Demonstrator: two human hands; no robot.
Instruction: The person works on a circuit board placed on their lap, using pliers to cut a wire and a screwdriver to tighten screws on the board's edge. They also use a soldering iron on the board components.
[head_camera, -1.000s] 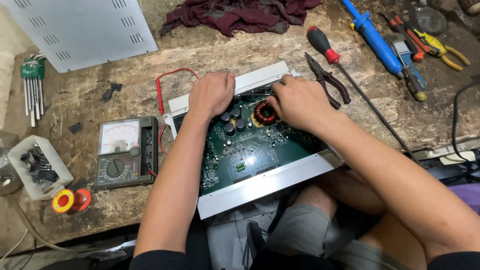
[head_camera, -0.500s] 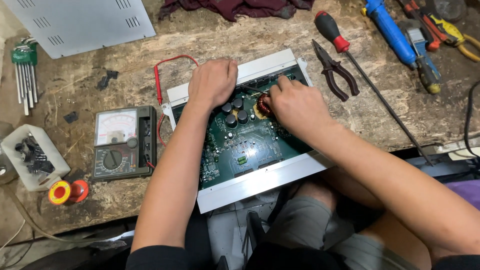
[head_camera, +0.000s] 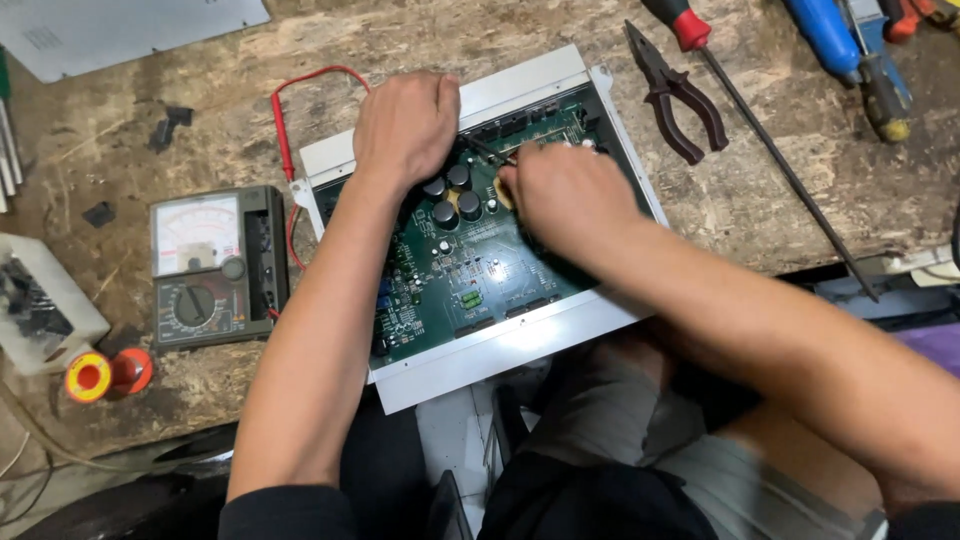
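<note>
On a worn wooden workbench, both fists, the left hand and right hand, each closed on a thin probe, press into an opened amplifier's green circuit board, its metal cover already off, analog multimeter at left.

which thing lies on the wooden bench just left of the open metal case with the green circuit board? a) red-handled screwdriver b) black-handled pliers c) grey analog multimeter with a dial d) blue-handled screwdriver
c: the grey analog multimeter with a round dial lies left of the open metal case holding the green circuit board, while the black-handled pliers and the screwdrivers lie to its right.
</note>
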